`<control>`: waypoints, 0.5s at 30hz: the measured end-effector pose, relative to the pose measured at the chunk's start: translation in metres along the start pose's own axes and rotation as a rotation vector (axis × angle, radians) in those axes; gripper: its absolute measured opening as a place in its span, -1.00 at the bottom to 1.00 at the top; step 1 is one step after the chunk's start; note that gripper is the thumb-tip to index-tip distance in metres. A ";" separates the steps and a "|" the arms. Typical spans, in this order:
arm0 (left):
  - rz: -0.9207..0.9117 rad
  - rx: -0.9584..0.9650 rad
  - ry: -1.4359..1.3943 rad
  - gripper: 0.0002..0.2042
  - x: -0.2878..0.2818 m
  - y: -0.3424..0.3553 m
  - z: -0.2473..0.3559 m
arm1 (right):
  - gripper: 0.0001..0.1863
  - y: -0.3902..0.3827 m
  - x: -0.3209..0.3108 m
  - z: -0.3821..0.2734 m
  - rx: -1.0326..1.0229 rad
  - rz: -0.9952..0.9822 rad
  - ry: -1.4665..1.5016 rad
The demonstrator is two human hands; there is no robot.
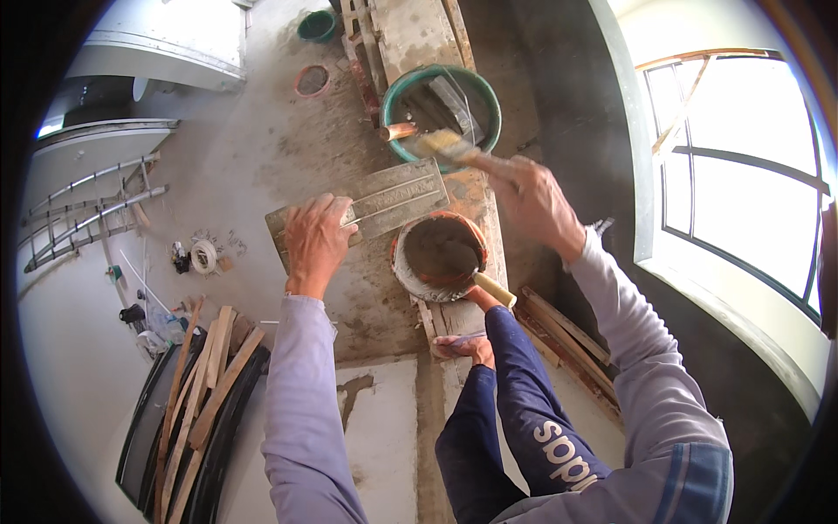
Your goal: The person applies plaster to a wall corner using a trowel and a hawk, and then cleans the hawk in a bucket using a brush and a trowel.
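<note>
My left hand (319, 240) is closed on a plastering float (397, 201), a flat grey rectangular board with long ridges and mortar smears. It is held out to the left of a round bucket (400, 272) with an orange rim. Grey mortar (441, 249) lies in the bucket, and a tool with a cream handle (495, 289) leans out over its near right side. Raised at the right, my right hand (534, 203) grips a brush (449, 147) with yellowish bristles, somewhat blurred. The brush passes over the near edge of a green tub (388, 98) that holds a grey rectangular tool (452, 105).
My bare feet (467, 348) stand on a narrow plank scaffold (470, 194). A dark wall (580, 105) and a barred window (742, 175) rise on the right. Below lie wood strips (209, 375), a ladder (92, 218), a small green bucket (317, 26) and a red-rimmed pail (312, 81).
</note>
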State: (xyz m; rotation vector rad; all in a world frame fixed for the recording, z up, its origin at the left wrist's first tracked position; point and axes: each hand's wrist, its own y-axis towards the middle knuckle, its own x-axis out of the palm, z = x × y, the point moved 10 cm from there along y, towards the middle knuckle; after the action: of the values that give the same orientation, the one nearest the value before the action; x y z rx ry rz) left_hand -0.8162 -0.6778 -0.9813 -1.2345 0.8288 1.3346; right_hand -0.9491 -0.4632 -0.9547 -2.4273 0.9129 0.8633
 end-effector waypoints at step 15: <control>0.102 0.070 0.054 -0.65 -0.031 -0.006 0.011 | -0.61 -0.028 -0.030 -0.026 -0.132 0.085 -0.131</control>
State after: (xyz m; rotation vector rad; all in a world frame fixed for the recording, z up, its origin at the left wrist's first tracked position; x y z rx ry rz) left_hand -0.8164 -0.6737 -0.9480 -1.1905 0.9797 1.3466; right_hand -0.9365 -0.4447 -0.9113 -2.4223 0.9427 1.1318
